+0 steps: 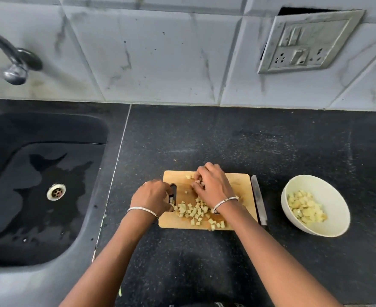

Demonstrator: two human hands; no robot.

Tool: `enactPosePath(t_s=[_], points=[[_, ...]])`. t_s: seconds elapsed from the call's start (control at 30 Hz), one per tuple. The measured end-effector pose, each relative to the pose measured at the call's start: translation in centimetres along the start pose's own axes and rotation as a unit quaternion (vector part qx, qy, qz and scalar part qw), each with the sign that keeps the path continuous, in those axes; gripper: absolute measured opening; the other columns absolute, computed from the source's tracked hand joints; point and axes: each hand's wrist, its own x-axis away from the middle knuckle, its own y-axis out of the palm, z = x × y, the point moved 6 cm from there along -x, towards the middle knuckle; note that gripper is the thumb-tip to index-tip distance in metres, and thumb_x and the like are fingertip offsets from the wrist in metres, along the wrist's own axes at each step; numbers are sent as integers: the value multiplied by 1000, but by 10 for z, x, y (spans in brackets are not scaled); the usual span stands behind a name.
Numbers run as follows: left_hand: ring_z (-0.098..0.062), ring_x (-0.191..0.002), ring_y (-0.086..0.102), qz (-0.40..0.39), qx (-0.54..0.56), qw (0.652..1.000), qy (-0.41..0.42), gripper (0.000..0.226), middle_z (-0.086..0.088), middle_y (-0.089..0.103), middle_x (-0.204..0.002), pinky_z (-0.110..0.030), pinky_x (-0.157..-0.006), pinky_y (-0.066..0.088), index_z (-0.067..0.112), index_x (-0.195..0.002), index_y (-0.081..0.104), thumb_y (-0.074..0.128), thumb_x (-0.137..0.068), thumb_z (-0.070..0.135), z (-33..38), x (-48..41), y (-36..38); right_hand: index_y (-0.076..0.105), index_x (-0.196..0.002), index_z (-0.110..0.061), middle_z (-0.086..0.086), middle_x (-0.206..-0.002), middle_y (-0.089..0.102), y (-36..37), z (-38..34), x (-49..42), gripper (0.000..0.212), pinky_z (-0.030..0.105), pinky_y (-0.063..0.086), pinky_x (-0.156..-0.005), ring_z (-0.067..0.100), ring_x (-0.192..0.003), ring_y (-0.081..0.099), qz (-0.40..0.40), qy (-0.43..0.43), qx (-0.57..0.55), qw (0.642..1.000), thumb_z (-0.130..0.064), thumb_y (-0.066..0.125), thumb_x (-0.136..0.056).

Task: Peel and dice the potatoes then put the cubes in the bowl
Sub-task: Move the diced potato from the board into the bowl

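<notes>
Dicing looks finished, so the step in hand is gathering. The right hand (pixel 213 185) has its grip curled over a few potato cubes (pixel 196 211) near 12 o'clock on the cutting board (pixel 242 185). The main heap lies toward 6 o'clock. The left hand (pixel 152 196) curls at the board's 9 o'clock slot; whether its grip holds board or cubes I cannot tell. Best to sweep the strays down into the heap, cup both palms under it, and carry it low across the knife (pixel 259 200) to the bowl (pixel 284 196) at 3 o'clock on the counter (pixel 227 140), which already holds cubes.
</notes>
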Motion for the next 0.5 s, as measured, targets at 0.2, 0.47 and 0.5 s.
enactPosePath(t_s=[0.2,0.47,0.5], points=[[-21,-95,62,-37,-44,998,17,45,1,63,-103,-32,-77,51,25,-100,70,88,-62,39,7,-13,0,61,-96,-23,-5,-101,53,-2,11,17,12,31,46,-82,15,-95,47,-29,11,26,999,-33,62,-90],[-15,-78,61,-109,-15,993,52,26,4,71,-88,-25,-66,44,21,-85,73,87,-66,33,8,-24,4,63,-92,-25,-10,-97,55,-19,-5,15,5,28,44,-81,10,-96,49,-46,24,-75,996,-25,65,-88],[-15,-78,61,-111,-15,992,58,25,5,70,-86,-25,-66,44,21,-84,74,87,-67,33,8,-25,3,64,-92,-24,-10,-96,56,-17,-11,13,5,28,47,-81,10,-93,52,-56,19,-85,995,-22,66,-88]])
